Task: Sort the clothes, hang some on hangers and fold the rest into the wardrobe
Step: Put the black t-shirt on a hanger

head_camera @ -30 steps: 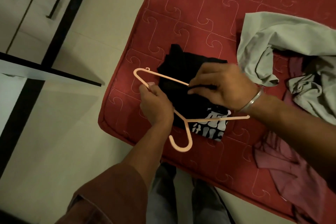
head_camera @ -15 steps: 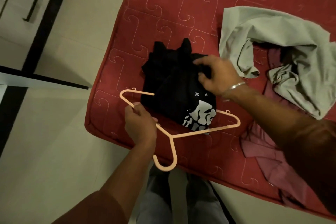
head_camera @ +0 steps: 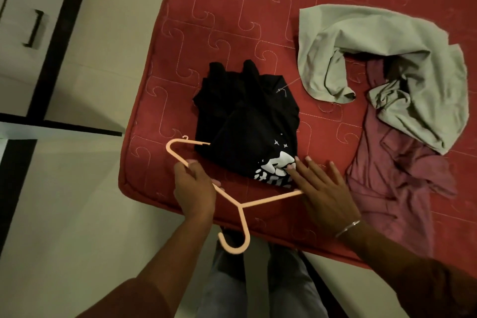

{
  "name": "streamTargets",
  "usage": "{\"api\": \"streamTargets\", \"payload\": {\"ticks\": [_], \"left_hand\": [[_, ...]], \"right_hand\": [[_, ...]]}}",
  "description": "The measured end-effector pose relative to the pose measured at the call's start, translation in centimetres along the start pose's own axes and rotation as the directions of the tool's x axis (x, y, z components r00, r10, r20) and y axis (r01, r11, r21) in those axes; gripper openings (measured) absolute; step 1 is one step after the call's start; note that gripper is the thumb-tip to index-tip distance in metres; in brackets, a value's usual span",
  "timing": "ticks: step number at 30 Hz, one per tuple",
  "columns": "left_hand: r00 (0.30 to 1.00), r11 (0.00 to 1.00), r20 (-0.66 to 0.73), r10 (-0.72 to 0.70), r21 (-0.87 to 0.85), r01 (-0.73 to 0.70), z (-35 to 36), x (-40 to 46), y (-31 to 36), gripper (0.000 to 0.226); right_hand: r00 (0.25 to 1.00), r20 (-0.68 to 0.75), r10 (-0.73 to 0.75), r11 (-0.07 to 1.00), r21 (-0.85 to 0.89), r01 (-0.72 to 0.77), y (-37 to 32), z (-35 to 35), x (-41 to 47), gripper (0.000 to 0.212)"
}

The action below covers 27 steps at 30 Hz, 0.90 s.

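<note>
- Right hand (head_camera: pixel 322 193) has let go of the black shirt (head_camera: pixel 247 124), fingers now flat, spread.
- Left hand (head_camera: pixel 193 186) stays gripping the hanger (head_camera: pixel 268 199).
- Shirt draped; hanging likely next.

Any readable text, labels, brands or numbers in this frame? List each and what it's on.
None readable.
Black T-shirt: white print with small stars and chunky shapes that may be lettering, partly folded under and covered by the right hand; cannot be read.
Peach hanger, held by the left hand: no marking visible.
Grey garment, maroon garment, red mattress: no text, only stitched pattern.
</note>
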<state>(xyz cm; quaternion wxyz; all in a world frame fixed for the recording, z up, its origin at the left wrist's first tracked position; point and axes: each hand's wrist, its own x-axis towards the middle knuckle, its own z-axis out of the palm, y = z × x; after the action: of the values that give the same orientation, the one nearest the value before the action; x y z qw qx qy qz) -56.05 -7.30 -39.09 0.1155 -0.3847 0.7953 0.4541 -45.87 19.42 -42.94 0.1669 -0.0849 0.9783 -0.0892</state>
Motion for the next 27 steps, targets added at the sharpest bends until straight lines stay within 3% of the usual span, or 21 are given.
{"api": "streamTargets", "payload": {"ticks": [4, 6, 7, 8, 9, 10, 11, 12, 13, 16, 17, 20, 24, 27], "left_hand": [[0.990, 0.999, 0.136, -0.045, -0.001, 0.045, -2.0, -0.8, -2.0, 0.027], [0.979, 0.976, 0.120, 0.166, 0.122, -0.180, -3.6, -0.6, -2.0, 0.027], [0.929, 0.894, 0.119, 0.350, 0.254, -0.369, -4.4, 0.1, -2.2, 0.035], [0.836, 0.726, 0.200, 0.512, 0.419, -0.545, -5.1, 1.0, -2.3, 0.049], [0.708, 0.483, 0.369, 0.603, 0.537, -0.691, -5.5, 2.2, -2.5, 0.062], [0.573, 0.233, 0.541, 0.615, 0.570, -0.788, -5.7, 3.5, -2.4, 0.066], [0.474, 0.076, 0.656, 0.588, 0.538, -0.839, -5.8, 4.7, -2.2, 0.059], [0.421, 0.019, 0.702, 0.574, 0.503, -0.864, -5.9, 5.5, -1.8, 0.044], [0.405, 0.028, 0.702, 0.586, 0.482, -0.876, -6.1, 6.3, -1.4, 0.032], [0.400, 0.145, 0.668, 0.628, 0.404, -0.903, -7.1, 7.2, 0.0, 0.025], [0.378, 0.138, 0.699, 0.607, 0.376, -0.916, -7.5, 7.4, 0.1, 0.022], [0.307, -0.008, 0.800, 0.516, 0.363, -0.932, -7.8, 7.5, 0.2, 0.036], [0.361, 0.054, 0.725, 0.587, 0.410, -0.911, -7.7, 6.4, -0.9, 0.022], [0.467, 0.199, 0.650, 0.599, 0.444, -0.873, -8.1, 5.1, -3.5, 0.033]], "right_hand": [[0.998, -0.028, 0.051, 0.998, 0.028, -0.051, -1.1, 0.3, -2.2, 0.068], [0.990, -0.097, 0.100, 0.991, 0.102, -0.090, -1.1, 0.6, -3.0, 0.062], [0.986, -0.129, 0.109, 0.988, 0.125, -0.093, -1.1, 0.8, -3.2, 0.058], [0.985, -0.145, 0.099, 0.988, 0.130, -0.080, -1.2, 1.1, -3.1, 0.055], [0.987, -0.144, 0.077, 0.990, 0.127, -0.059, -1.3, 1.3, -3.0, 0.054], [0.988, -0.143, 0.055, 0.991, 0.126, -0.037, -1.5, 1.5, -2.7, 0.053], [0.988, -0.145, 0.049, 0.990, 0.137, -0.029, -1.7, 1.7, -2.3, 0.052], [0.986, -0.153, 0.066, 0.985, 0.166, -0.040, -1.7, 1.5, -1.8, 0.050], [0.982, -0.161, 0.094, 0.978, 0.197, -0.062, -1.7, 1.2, -1.3, 0.048], [0.986, -0.140, 0.092, 0.971, 0.232, -0.058, -1.6, -0.6, -0.9, 0.041], [0.991, -0.118, 0.064, 0.974, 0.223, -0.037, -1.4, -1.1, -1.1, 0.041], [0.995, -0.095, 0.010, 0.992, 0.125, 0.002, -0.9, -2.2, -1.7, 0.043], [0.995, -0.068, 0.077, 0.997, -0.007, -0.078, -1.5, -2.1, -2.0, 0.034], [0.968, -0.075, 0.241, 0.970, 0.047, -0.238, -4.0, -1.0, -1.8, 0.049]]}}
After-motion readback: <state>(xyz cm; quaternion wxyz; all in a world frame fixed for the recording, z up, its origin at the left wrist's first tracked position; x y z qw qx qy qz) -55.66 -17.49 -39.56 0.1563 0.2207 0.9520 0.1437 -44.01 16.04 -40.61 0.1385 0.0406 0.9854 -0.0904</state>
